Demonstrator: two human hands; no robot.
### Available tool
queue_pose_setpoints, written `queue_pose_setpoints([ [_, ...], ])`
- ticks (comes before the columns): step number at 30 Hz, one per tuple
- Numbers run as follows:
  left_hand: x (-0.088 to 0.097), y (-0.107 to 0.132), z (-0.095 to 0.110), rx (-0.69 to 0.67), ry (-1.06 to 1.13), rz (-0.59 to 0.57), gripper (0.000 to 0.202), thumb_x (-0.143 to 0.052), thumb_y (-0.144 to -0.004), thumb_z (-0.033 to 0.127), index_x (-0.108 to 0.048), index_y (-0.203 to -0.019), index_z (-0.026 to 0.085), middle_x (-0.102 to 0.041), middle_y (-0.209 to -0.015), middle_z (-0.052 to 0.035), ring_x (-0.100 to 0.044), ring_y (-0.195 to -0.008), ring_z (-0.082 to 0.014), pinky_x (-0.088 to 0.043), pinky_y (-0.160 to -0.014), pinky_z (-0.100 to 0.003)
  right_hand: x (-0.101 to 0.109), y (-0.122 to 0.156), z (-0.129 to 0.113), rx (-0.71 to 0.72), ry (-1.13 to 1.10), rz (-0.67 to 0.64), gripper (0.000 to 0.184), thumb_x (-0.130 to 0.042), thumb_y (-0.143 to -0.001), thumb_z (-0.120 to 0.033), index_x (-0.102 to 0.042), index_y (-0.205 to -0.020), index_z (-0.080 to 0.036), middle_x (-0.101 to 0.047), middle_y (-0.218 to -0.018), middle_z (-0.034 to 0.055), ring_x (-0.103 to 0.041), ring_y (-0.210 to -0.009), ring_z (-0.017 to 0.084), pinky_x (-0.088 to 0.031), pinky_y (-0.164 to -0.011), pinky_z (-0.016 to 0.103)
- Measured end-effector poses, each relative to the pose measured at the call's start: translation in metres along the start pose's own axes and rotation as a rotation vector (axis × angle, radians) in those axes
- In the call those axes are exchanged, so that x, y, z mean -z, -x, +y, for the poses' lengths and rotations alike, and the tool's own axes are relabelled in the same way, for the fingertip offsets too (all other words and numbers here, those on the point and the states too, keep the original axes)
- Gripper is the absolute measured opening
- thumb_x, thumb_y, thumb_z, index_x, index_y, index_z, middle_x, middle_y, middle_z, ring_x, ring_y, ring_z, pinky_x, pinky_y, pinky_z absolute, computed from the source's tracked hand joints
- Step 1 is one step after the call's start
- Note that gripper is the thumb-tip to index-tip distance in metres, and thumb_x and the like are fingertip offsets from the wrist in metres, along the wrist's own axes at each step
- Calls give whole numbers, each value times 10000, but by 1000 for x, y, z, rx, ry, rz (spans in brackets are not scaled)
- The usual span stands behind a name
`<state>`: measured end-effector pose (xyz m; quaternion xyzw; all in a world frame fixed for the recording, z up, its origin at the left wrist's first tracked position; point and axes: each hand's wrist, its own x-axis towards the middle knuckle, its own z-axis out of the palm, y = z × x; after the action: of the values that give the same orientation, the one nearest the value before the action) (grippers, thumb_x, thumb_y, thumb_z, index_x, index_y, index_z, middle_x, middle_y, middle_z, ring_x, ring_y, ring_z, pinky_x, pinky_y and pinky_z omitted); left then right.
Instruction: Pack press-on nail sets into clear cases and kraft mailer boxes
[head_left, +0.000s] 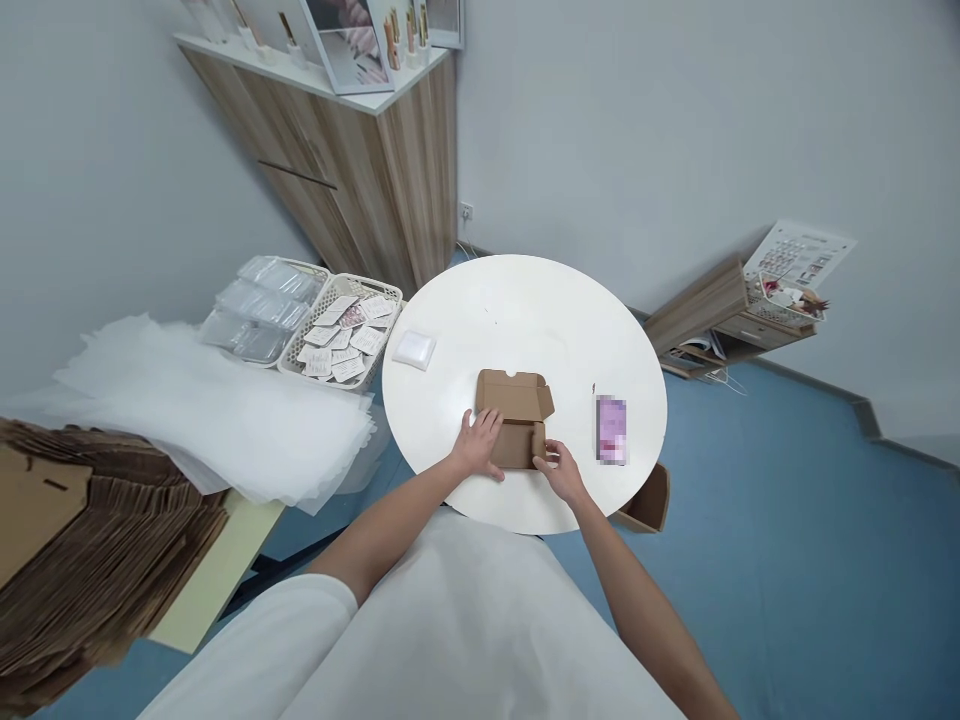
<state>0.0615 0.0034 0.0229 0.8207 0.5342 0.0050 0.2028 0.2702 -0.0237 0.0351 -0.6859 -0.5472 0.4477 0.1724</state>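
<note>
A brown cardboard mailer box [517, 447] lies on the round white table [570, 310] in front of me, its lid [511, 398] folded back away from my body. Spread fingers of my left hand [478, 443] rest on the box's left side, with the thumb near its front edge. At the opposite end, my right hand [562, 472] pinches the raised right side flap between thumb and fingers. Farther right on the table lies a blurred purple-pink flat item [612, 430]. A white folded packet [415, 349] is at the table's left edge.
To the left are a basket of cards [341, 340], clear plastic pouches [259, 305], white packing sheets [225, 410] and a stack of flattened cardboard [112, 560]. A wooden cabinet [405, 170] stands behind. An open carton [651, 500] sits under the table's right edge, near a low shelf [705, 310].
</note>
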Motion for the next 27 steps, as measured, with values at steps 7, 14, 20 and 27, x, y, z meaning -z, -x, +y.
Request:
queue_pose_setpoints([
  [7, 4, -1, 3, 3, -14, -17, 1170, -661, -376, 631, -203, -1338, 148, -212, -1385, -156, -54, -1276, -365, 3, -1009, -502, -5, -20, -3, -100, 153, 72, 325, -474, -698, -351, -427, -983, -203, -598, -899, 39, -582, -747, 163, -437, -620, 279],
  [14, 6, 25, 5, 105, 73, 142, 960, -572, -576, 618, -200, -1336, 166, -103, -1419, -146, -16, -1290, -344, -71, -1006, -475, -11, -30, -2, -175, 389, 73, 124, -456, -693, -267, -422, -801, -217, -580, -723, 10, -548, -634, 163, -379, -546, 265],
  [20, -13, 46, -8, 420, 508, 141, 511, -413, -797, 375, -322, -1252, 161, -481, -1188, -109, -522, -988, -199, -384, -866, -340, -13, -23, 3, -249, 408, 101, 116, -448, -699, -280, -403, -788, -222, -574, -715, 27, -553, -643, 185, -368, -516, 271],
  [27, -15, 35, -8, 389, 716, 64, 252, -441, -789, 294, -548, -990, 186, -623, -907, -29, -579, -821, -145, -453, -780, -268, -11, -20, 5, -253, 426, 102, 132, -427, -731, -260, -405, -852, -211, -583, -774, 57, -569, -707, 209, -377, -551, 288],
])
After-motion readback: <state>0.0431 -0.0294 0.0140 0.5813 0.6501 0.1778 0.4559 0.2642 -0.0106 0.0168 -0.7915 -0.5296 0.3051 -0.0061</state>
